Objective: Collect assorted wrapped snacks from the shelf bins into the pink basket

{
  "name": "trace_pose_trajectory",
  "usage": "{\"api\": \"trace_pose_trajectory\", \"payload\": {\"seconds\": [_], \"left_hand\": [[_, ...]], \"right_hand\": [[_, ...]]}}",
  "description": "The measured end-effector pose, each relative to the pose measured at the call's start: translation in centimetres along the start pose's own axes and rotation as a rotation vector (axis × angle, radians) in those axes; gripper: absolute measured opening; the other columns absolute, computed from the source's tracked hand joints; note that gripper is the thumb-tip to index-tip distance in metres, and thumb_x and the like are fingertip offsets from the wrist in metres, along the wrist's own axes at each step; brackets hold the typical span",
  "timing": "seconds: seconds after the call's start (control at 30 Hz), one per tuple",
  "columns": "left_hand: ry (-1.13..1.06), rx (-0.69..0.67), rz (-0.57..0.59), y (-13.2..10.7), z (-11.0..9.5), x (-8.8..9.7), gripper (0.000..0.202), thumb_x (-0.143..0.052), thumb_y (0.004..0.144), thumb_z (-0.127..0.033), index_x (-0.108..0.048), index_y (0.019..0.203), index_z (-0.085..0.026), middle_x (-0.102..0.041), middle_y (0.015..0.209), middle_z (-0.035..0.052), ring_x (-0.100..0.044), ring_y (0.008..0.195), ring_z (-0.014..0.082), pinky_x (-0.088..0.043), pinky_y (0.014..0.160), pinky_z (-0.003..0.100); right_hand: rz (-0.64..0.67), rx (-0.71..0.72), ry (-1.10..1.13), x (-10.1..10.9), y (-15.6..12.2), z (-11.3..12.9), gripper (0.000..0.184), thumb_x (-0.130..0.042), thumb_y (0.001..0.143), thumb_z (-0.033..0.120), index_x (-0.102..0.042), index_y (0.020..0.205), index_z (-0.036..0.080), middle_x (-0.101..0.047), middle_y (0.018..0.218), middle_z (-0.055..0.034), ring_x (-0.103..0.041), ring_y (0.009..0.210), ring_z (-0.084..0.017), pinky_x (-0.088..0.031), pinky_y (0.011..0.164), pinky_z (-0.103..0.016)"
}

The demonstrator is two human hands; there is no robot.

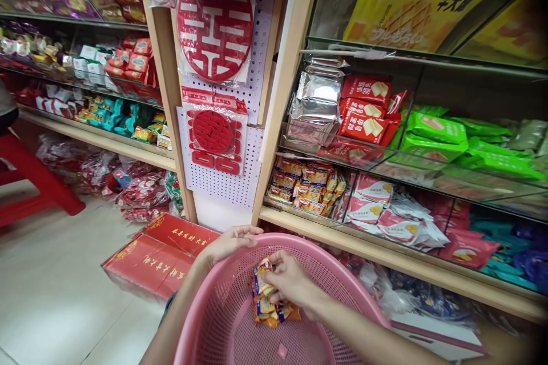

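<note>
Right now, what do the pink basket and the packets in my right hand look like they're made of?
The pink basket: moulded plastic, fairly matte, judging by its even colour and regular holes. The packets in the right hand: glossy printed film, probably plastic, as they crinkle and catch light.

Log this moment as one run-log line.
left hand: grips rim of pink basket | right hand: holds orange snack packets inside basket | nearby: similar packets on shelf

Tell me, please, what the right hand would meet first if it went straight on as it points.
Holding snack packets, the right hand points left; it would likely meet the pink basket's mesh wall first, though depth is unclear.
</note>
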State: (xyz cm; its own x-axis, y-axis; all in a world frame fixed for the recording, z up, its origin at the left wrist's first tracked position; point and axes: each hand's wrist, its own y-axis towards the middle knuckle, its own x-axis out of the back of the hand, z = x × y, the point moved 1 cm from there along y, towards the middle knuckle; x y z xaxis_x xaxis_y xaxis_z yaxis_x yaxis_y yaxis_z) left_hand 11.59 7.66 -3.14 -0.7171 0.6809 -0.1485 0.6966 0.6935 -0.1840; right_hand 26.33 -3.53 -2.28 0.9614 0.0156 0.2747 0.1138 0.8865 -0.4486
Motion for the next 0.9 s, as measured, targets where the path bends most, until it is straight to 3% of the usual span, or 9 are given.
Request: {"api": "trace_pose_trajectory", "payload": {"seconds": [0.3, 0.5, 0.6, 0.7, 0.8, 0.9], "left_hand": [[-0.025, -0.015, 0.01, -0.3, 0.2, 0.4, 0.045, -0.075, 0.06, -0.027, -0.065, 0.103, -0.014, -0.069, 0.091, 0.0036, -0.059, 0.081, 0.0168, -0.04, 0.082, 0.03], [-0.039, -0.011, 0.003, -0.3, 0.1, 0.2, 0.045, -0.075, 0.058, -0.026, -0.066, 0.101, -0.015, -0.069, 0.093, 0.003, -0.059, 0.084, 0.0173, -0.04, 0.084, 0.031], [-0.046, -0.008, 0.0, -0.2, 0.2, 0.2, 0.045, -0.076, 0.058, -0.025, -0.066, 0.1, -0.016, -0.069, 0.094, 0.003, -0.06, 0.085, 0.0177, -0.04, 0.085, 0.031], [-0.049, 0.002, -0.004, -0.2, 0.3, 0.2, 0.044, -0.076, 0.059, -0.026, -0.066, 0.1, -0.016, -0.069, 0.094, 0.0032, -0.06, 0.085, 0.0178, -0.04, 0.086, 0.032], [-0.05, 0.008, -0.005, -0.1, 0.3, 0.1, 0.044, -0.076, 0.059, -0.025, -0.066, 0.1, -0.016, -0.069, 0.096, 0.0037, -0.06, 0.087, 0.0182, -0.04, 0.088, 0.033], [-0.048, 0.013, -0.009, -0.1, 0.3, 0.1, 0.044, -0.076, 0.059, -0.025, -0.066, 0.101, -0.017, -0.069, 0.098, 0.0035, -0.06, 0.089, 0.0182, -0.039, 0.09, 0.033]], "right_hand": [[0.049, -0.055, -0.176, -0.8, 0.1, -0.3, 0.019, -0.047, 0.082, 0.016, -0.035, 0.097, 0.022, -0.052, 0.036, 0.0075, -0.061, 0.038, -0.022, -0.04, 0.026, -0.021], [0.056, 0.005, -0.33, -0.3, -0.7, -0.4, 0.018, -0.043, 0.084, 0.019, -0.041, 0.102, 0.019, -0.047, 0.036, 0.0089, -0.057, 0.034, -0.02, -0.035, 0.027, -0.02], [-0.037, 0.149, -0.51, 0.4, -1.7, -0.2, 0.013, -0.046, 0.085, 0.025, -0.051, 0.095, 0.018, -0.061, 0.057, -0.0012, -0.064, 0.052, -0.021, -0.047, 0.045, -0.027], [-0.165, 0.436, -0.709, 1.2, -3.0, 0.2, 0.015, -0.051, 0.085, 0.031, -0.059, 0.09, 0.019, -0.066, 0.087, -0.0074, -0.064, 0.082, -0.023, -0.049, 0.072, -0.034], [-0.114, 0.598, -0.826, 1.5, -3.7, -0.2, 0.04, -0.056, 0.083, 0.044, -0.055, 0.117, 0.023, -0.058, 0.119, -0.01, -0.052, 0.111, -0.027, -0.039, 0.096, -0.043], [0.011, 0.602, -0.885, 1.4, -3.5, -1.3, 0.077, -0.057, 0.077, 0.059, -0.029, 0.142, 0.027, -0.029, 0.149, -0.0096, -0.021, 0.137, -0.031, -0.013, 0.11, -0.054]]}}
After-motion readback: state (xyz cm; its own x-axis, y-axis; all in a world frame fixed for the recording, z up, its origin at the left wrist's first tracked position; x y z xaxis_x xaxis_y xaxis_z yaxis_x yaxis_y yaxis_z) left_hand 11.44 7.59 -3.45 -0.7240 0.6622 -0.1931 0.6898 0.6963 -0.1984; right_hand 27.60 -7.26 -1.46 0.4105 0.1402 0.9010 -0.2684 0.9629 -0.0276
